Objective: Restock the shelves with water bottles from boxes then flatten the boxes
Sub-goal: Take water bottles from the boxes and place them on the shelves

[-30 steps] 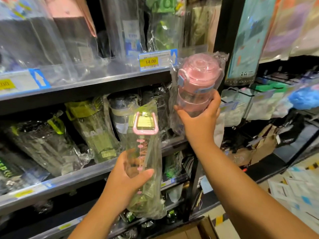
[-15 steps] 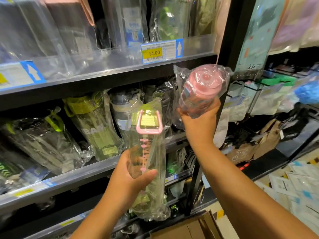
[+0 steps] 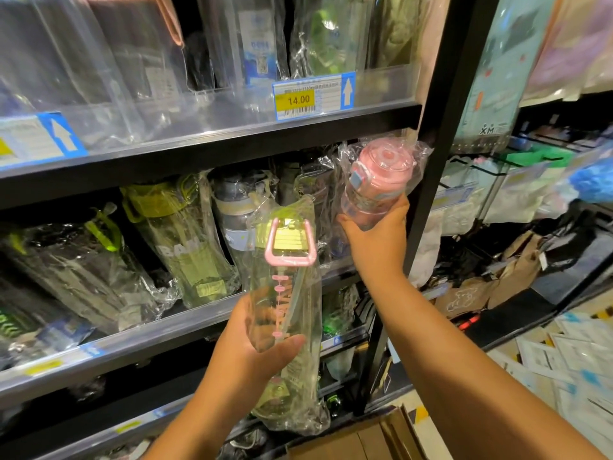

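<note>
My left hand (image 3: 255,356) grips a clear water bottle with a pink handle and yellow-green cap (image 3: 285,287), wrapped in a plastic bag, upright in front of the middle shelf (image 3: 139,340). My right hand (image 3: 374,240) holds a pink-lidded bottle (image 3: 378,180) in a crinkled bag, tilted, at the right end of that shelf beside the black upright post (image 3: 441,154). Wrapped green and grey bottles (image 3: 185,244) stand in a row on the middle shelf behind both hands.
The upper shelf (image 3: 212,134) carries bagged bottles and a 14.00 price tag (image 3: 313,96). A brown cardboard box (image 3: 365,439) sits open on the floor below my arms. To the right, another rack holds packaged goods (image 3: 517,200); papers lie on the floor (image 3: 564,360).
My right hand has lowered the pink-lidded bottle from level with the upper shelf edge to the middle shelf opening. The left hand keeps its bottle almost still.
</note>
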